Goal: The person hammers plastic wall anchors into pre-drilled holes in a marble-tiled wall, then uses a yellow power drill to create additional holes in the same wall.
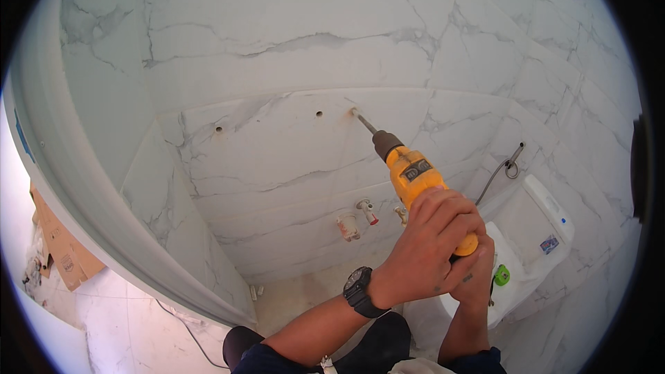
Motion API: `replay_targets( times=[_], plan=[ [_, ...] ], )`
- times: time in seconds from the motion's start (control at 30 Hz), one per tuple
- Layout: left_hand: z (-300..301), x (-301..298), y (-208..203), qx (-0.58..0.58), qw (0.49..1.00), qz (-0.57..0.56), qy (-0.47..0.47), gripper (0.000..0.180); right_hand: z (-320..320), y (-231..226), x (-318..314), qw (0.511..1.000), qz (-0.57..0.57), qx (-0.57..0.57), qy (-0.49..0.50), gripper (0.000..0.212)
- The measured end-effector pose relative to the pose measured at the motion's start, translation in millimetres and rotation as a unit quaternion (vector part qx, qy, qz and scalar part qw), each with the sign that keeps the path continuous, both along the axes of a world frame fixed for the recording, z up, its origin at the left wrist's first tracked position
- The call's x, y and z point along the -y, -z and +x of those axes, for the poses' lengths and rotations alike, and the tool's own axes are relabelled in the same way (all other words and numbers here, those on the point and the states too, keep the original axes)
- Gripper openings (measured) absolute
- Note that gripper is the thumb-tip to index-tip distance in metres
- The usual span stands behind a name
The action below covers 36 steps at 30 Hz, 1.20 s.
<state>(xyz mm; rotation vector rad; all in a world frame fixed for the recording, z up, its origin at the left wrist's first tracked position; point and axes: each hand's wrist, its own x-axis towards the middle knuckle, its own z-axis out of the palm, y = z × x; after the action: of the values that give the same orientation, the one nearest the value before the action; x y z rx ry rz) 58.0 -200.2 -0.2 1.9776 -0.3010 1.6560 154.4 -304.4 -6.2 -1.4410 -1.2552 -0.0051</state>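
A yellow and black power drill [410, 170] points up and to the left at the marble-patterned tiled wall [277, 159]. The tip of its long bit [365, 121] meets the tile at a dusty, brownish spot. My left hand [429, 246], with a black watch on its wrist, wraps over the drill's rear body. Behind it, my right hand [476, 273] grips the handle end, with its fingers partly hidden by the left. Left of the bit, one dark drilled hole [319, 113] shows in the wall, and another hole [219, 129] lies farther left.
Below the drill, a pipe stub [348, 226] and a valve with a red end [367, 210] stick out of the wall. A white toilet [547, 201] stands at right, a green object [501, 275] on it, near a flexible hose [493, 181]. Cardboard [66, 239] and a cable [190, 332] lie at left.
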Motion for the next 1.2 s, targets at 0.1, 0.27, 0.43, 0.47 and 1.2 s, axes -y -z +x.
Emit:
replay_targets(
  times=[0.1, 0.27, 0.43, 0.47, 1.2],
  plan=[
    [0.2, -0.1, 0.1, 0.000, 1.000, 0.001, 0.000, 0.028, -1.3, 0.5, -1.2, 1.000, 0.013, -0.010, 0.003, 0.030],
    [0.8, -1.1, 0.3, 0.005, 1.000, 0.002, 0.001, 0.028, 0.4, 0.9, -0.2, 1.000, 0.004, 0.011, 0.002, 0.034],
    [-0.8, -0.7, 0.6, 0.000, 1.000, 0.001, 0.002, 0.029, 1.5, 4.3, -0.5, 1.000, 0.023, 0.015, -0.006, 0.037],
    [-0.9, -0.6, 0.5, 0.000, 1.000, 0.000, 0.004, 0.029, 2.2, 4.8, -0.4, 1.000, 0.019, 0.009, -0.005, 0.037],
    [0.0, 0.3, 1.8, -0.002, 1.000, -0.003, 0.004, 0.028, 6.5, 8.5, 0.1, 1.000, 0.007, 0.018, 0.004, 0.037]
  ],
)
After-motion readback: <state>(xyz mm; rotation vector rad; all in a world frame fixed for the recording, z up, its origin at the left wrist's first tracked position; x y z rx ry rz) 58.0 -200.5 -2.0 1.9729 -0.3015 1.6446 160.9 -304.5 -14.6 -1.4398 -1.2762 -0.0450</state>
